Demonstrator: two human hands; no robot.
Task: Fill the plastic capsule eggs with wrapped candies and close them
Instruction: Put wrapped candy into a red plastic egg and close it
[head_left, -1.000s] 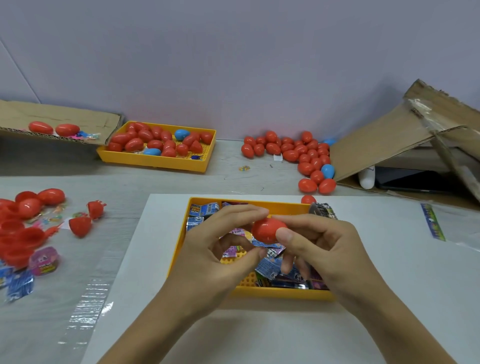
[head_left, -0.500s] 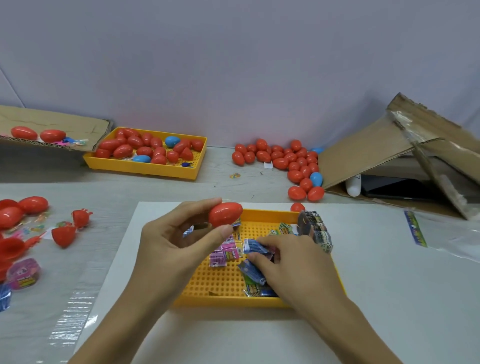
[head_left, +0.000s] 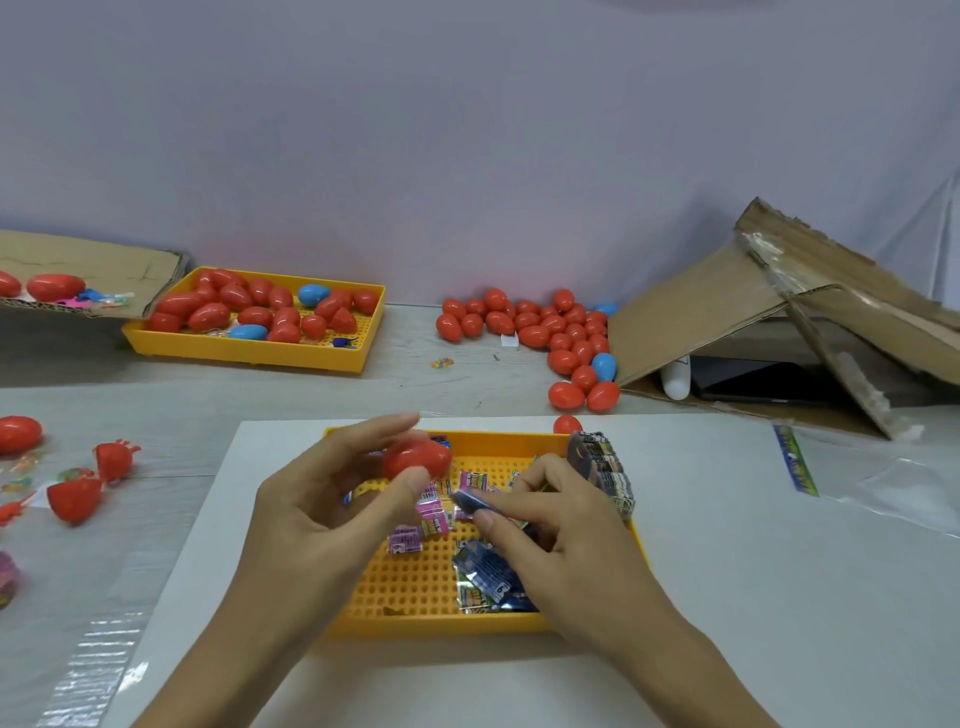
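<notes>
Now red egg (head_left: 418, 458) in left hand (head_left: 317, 514)

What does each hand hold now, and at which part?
The left hand holds a red egg between thumb and fingertips, around its middle. The right hand pinches a blue wrapped candy at one end, over the yellow tray.

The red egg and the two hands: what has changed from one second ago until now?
The right hand let go of the red egg, dropped into the near yellow tray and now pinches a blue wrapped candy. The left hand alone holds the egg. The far tray and the egg pile lie as before.
</notes>
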